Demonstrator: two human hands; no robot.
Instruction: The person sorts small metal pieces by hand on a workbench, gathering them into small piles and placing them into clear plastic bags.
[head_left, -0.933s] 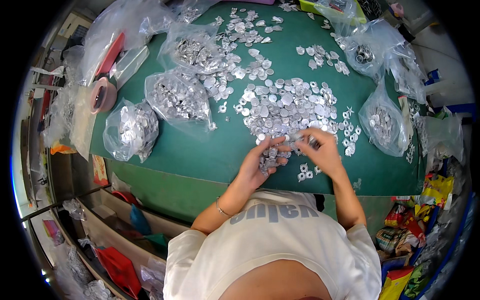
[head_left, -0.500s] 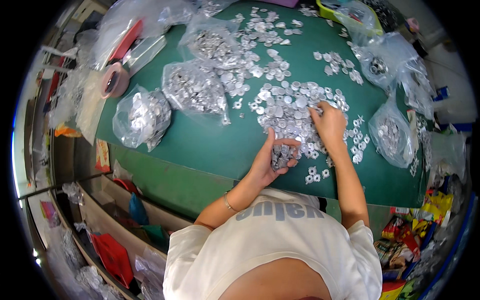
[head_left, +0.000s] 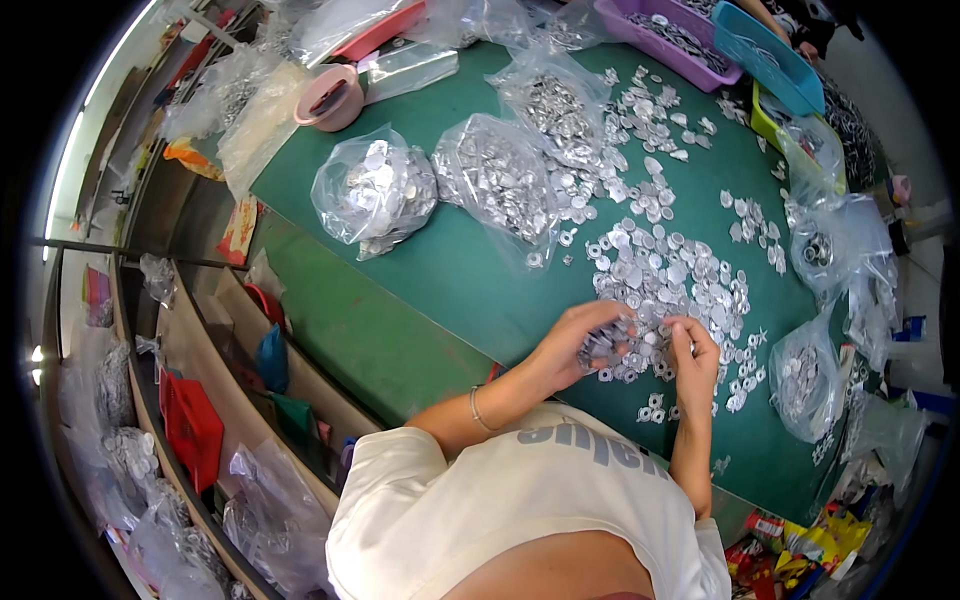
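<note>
A loose pile of small silvery metal pieces, many of them round, spreads over the green table. At the pile's near left edge, my left hand is cupped around a handful of small grey metal parts. Close to its right, my right hand has thumb and fingers pinched together over the near part of the pile. Whether a piece sits between those fingertips is too small to make out. Ring-shaped metal pieces lie scattered to the right of this hand.
Clear plastic bags of metal parts stand left of the pile, and another bag lies at the right. Far back are a purple basket and a blue basket. A pink cup stands far left.
The head view has turned, so the table appears shifted and rotated. My right hand has drawn back from the pile toward my left hand, which still holds its handful of parts.
</note>
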